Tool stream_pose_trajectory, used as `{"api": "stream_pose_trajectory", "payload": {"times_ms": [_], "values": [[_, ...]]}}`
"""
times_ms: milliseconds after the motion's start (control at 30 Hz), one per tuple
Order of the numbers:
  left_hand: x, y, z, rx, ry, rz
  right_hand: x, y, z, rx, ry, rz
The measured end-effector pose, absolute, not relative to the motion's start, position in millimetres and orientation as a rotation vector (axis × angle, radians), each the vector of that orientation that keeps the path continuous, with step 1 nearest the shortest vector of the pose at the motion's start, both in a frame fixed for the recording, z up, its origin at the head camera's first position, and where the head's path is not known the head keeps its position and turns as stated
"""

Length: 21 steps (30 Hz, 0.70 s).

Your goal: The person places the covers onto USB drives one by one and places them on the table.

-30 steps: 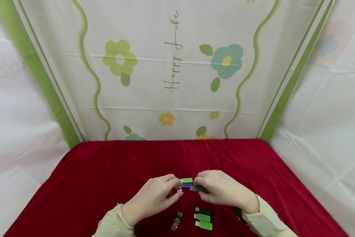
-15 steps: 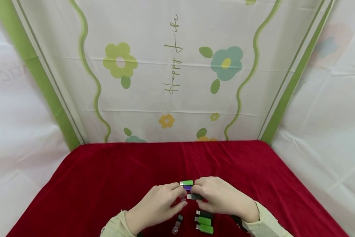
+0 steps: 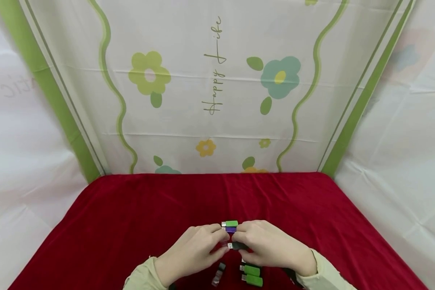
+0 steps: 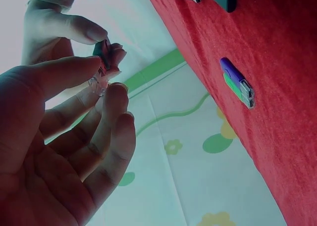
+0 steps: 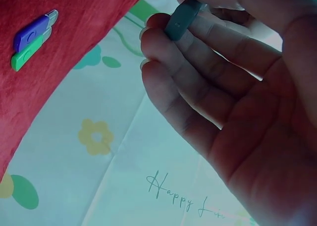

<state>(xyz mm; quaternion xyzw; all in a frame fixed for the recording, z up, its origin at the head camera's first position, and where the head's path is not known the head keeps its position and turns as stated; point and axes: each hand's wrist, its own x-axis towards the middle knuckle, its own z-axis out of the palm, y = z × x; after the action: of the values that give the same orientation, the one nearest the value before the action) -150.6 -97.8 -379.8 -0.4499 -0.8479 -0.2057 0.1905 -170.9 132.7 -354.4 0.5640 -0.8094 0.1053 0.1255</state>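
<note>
In the head view my left hand (image 3: 193, 249) pinches a small clear cap (image 4: 98, 83), best seen in the left wrist view. Opposite it, my right hand (image 3: 271, 245) holds a dark USB stick (image 3: 236, 245) between thumb and fingers, its metal plug facing the cap. Plug and cap are very close together; whether the plug has entered the cap I cannot tell. Just beyond the hands lie a green USB stick (image 3: 232, 223) and a purple USB stick (image 3: 230, 230), side by side, with clear caps over their plugs.
On the red cloth (image 3: 159, 209), nearer the body, lie two uncapped green USB sticks (image 3: 252, 270) and a black one mostly hidden by the right hand. Left of them is a row of small clear and dark pieces (image 3: 218, 274). A printed curtain (image 3: 188, 100) stands behind.
Both hands have come slightly nearer the body and closer together. The gap between the dark stick's plug and the clear cap has narrowed. My right hand now covers most of the black stick below.
</note>
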Motion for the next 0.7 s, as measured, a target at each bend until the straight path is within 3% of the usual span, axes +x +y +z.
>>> {"api": "stream_pose_trajectory", "payload": {"times_ms": [700], "values": [[-150.0, -96.4, -380.0, -1.248, -2.362, -0.551, -170.5, 131.2, -356.3, 1.636, -2.267, 0.351]]}}
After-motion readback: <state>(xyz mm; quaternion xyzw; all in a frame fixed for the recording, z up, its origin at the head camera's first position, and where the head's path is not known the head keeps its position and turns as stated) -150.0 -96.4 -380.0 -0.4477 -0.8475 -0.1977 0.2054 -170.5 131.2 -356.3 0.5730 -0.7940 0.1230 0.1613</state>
